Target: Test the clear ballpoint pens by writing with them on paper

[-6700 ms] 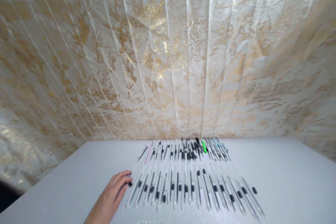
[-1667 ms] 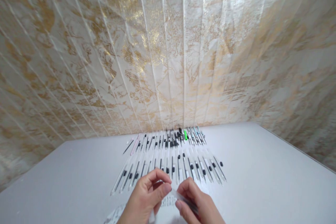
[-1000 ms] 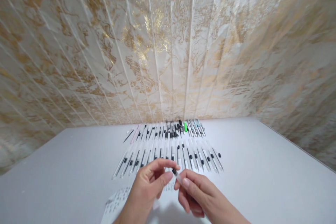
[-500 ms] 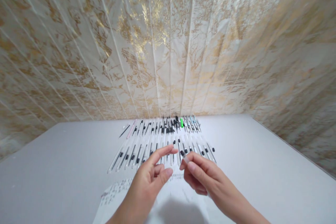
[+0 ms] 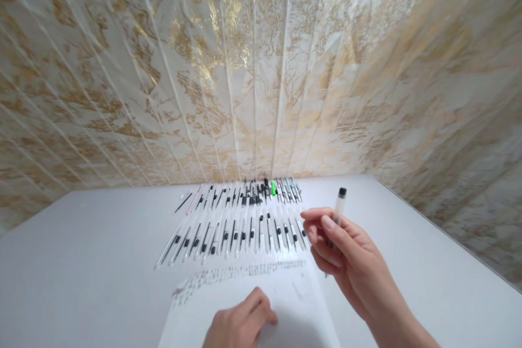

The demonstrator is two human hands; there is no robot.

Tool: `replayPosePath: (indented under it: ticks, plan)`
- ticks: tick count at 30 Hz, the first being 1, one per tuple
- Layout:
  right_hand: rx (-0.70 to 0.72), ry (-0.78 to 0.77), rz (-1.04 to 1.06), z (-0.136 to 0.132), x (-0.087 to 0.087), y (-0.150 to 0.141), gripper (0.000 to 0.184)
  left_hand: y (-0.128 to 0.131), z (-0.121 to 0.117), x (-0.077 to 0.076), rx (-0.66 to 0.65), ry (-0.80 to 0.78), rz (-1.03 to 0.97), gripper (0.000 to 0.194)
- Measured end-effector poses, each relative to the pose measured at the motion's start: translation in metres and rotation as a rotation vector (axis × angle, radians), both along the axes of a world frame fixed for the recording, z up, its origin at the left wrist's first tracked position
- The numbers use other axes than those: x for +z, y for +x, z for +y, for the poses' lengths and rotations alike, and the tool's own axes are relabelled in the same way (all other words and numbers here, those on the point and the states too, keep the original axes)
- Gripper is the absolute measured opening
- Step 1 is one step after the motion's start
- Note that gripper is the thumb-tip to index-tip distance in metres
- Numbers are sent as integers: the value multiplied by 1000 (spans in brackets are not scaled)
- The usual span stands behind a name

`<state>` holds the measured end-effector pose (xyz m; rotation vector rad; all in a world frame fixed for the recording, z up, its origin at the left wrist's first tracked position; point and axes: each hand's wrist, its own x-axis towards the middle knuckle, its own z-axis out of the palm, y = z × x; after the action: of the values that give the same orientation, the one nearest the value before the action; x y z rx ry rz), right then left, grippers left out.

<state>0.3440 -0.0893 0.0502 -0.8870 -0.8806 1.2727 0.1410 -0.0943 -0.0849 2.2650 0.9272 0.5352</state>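
My right hand (image 5: 342,253) is closed around a clear pen with a black end (image 5: 340,204), held upright above the white table (image 5: 81,250), just right of the near pen row. My left hand (image 5: 240,326) rests with curled fingers on a white sheet of paper (image 5: 285,293) that carries handwriting along its far edge. Beyond the sheet lie two rows of pens: a near row of clear pens with black parts (image 5: 232,236) and a far row (image 5: 244,196) that includes a green one (image 5: 273,188).
A glossy gold-and-white marbled panel wall (image 5: 261,65) rises behind and to the right of the table. A single thin dark pen (image 5: 183,202) lies at the left end of the far row.
The hands have parted: my right hand has carried the pen up and to the right, and my left hand has dropped onto the paper. The view has tilted down a little.
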Motion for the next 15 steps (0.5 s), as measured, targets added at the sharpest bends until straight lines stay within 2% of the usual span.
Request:
replayPosePath:
  ticks: [3, 7, 11, 13, 15]
  plan:
    - [26, 53, 0, -7, 9, 3, 25, 37, 8, 8, -29, 58, 43, 30]
    - [23, 81, -45, -15, 18, 11, 27, 64, 7, 1, 30, 185, 57, 26]
    - [-127, 100, -42, -8, 15, 20, 25, 56, 5, 1, -97, 284, 93, 16]
    - [-218, 129, 8, 3, 4, 21, 24, 44, 6, 8, -130, 273, 89, 17]
    - [-264, 141, 44, 15, -16, 16, 31, 33, 9, 14, -125, 243, 74, 20]
